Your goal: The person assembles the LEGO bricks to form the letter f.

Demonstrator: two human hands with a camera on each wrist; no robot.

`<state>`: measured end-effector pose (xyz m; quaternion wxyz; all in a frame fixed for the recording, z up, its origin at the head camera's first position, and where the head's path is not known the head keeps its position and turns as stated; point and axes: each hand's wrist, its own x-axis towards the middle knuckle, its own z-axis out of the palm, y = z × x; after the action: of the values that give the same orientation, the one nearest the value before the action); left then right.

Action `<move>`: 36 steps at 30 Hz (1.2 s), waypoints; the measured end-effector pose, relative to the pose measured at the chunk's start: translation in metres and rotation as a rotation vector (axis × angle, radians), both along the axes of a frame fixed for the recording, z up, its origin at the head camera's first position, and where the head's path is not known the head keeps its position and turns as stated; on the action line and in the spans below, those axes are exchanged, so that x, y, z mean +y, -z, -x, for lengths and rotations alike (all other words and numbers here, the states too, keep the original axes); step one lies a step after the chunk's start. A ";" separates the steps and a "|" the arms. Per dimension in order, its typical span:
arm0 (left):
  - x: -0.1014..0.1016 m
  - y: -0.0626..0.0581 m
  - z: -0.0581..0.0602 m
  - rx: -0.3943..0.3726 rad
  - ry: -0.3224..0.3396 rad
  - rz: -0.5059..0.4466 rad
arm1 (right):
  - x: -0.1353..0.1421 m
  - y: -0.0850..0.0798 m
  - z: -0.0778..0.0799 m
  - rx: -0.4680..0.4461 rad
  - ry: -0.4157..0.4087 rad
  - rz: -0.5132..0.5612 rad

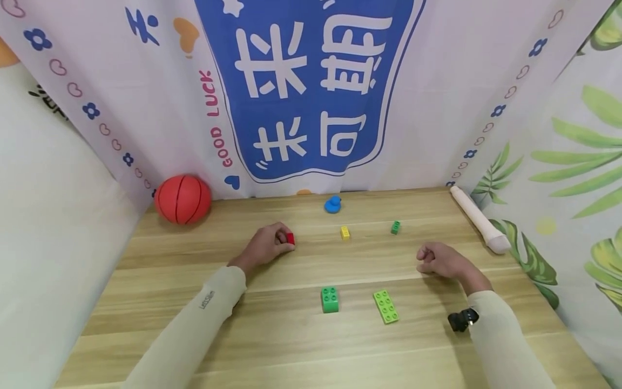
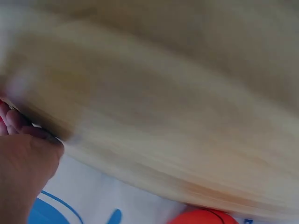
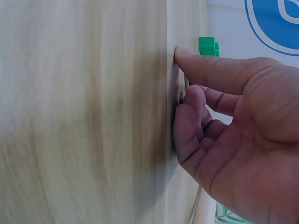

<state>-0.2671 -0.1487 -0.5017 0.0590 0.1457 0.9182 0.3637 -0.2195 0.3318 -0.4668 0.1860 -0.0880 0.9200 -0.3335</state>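
My left hand (image 1: 264,244) pinches a small red brick (image 1: 290,238) between thumb and fingers, low over the wooden table. In the left wrist view the hand (image 2: 28,161) shows at the left edge; that view is blurred. My right hand (image 1: 441,260) is at the table's right side, its fingers loosely curled with nothing between them. A small yellow brick (image 1: 345,233) and a small dark green brick (image 1: 396,227) stand between the hands, farther back. Nearer the front are a larger green brick (image 1: 330,300) and a flat lime green brick (image 1: 386,307), studs up.
A red ball (image 1: 183,199) sits at the table's back left corner. Near the back edge is a blue toy duck (image 1: 332,204). A pale tube-like thing (image 1: 480,220) lies along the right edge. Printed cloths (image 1: 427,135) hang behind and beside the table (image 1: 272,335).
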 end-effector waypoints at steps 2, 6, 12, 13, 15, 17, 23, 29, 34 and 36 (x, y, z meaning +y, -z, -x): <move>0.005 0.000 -0.004 -0.027 0.013 0.012 | 0.000 0.002 0.001 -0.005 0.014 0.005; 0.012 0.001 -0.009 -0.046 0.024 0.024 | 0.000 0.009 0.008 0.027 0.093 0.015; 0.009 -0.001 -0.008 -0.077 0.025 0.004 | -0.015 0.024 0.033 0.142 0.170 0.057; 0.009 -0.002 -0.008 -0.086 0.025 0.001 | -0.018 0.026 0.038 0.154 0.168 0.073; 0.008 -0.001 -0.008 -0.090 0.025 -0.003 | -0.024 0.029 0.046 0.167 0.164 0.107; 0.009 -0.002 -0.010 -0.082 0.021 -0.009 | -0.029 0.031 0.053 0.160 0.164 0.140; 0.014 -0.002 -0.014 -0.071 -0.014 -0.010 | -0.037 0.034 0.060 0.183 0.155 0.144; 0.014 -0.002 -0.015 -0.060 -0.036 -0.013 | -0.039 0.036 0.061 0.251 0.164 0.110; 0.014 -0.002 -0.015 -0.050 -0.025 -0.019 | -0.041 0.034 0.059 0.251 0.170 0.102; 0.014 -0.001 -0.016 -0.055 -0.029 -0.023 | -0.043 0.033 0.057 0.253 0.170 0.101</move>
<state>-0.2514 -0.1347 -0.5004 0.0775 0.1230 0.9140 0.3788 -0.2768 0.2886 -0.5000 0.0351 -0.0602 0.9224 -0.3800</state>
